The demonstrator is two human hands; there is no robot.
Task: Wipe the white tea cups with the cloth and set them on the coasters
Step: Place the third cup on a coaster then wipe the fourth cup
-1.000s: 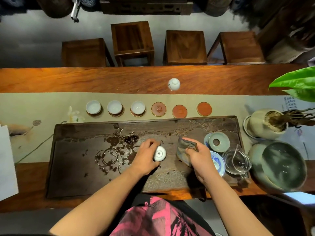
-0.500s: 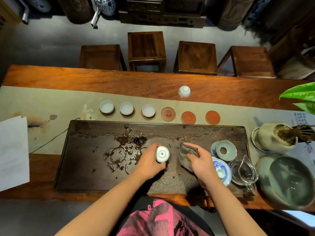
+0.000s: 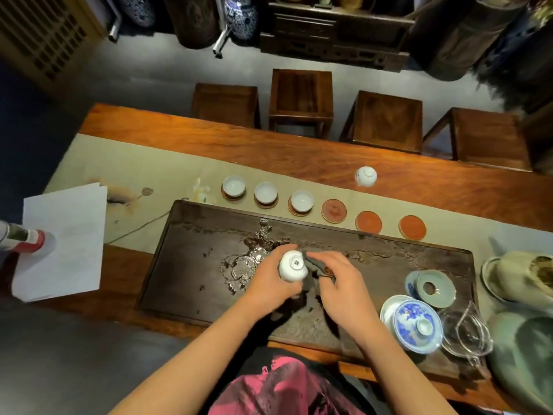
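Note:
My left hand (image 3: 270, 281) grips a white tea cup (image 3: 292, 265), base turned up, over the dark wooden tea tray (image 3: 374, 265). My right hand (image 3: 338, 280) holds a dark grey cloth (image 3: 314, 265) pressed against the cup's right side. Beyond the tray's far edge, three white cups (image 3: 233, 186) (image 3: 265, 192) (image 3: 302, 201) stand upright on coasters. To their right lie three bare reddish coasters (image 3: 334, 211) (image 3: 368, 222) (image 3: 412, 227). One more white cup (image 3: 365, 176) lies upside down farther back on the table.
Wet rings and puddles (image 3: 245, 265) mark the tray left of my hands. At the right are a celadon lid (image 3: 436, 289), a blue-and-white lidded bowl (image 3: 416, 324), a glass pitcher (image 3: 465, 333) and large green ceramic vessels (image 3: 526, 348). White paper (image 3: 62, 238) lies at the left. Several stools stand behind the table.
My hands have come together: the cloth, earlier held apart to the right, now touches the cup. The view has tilted up and shifted left, bringing the paper into sight.

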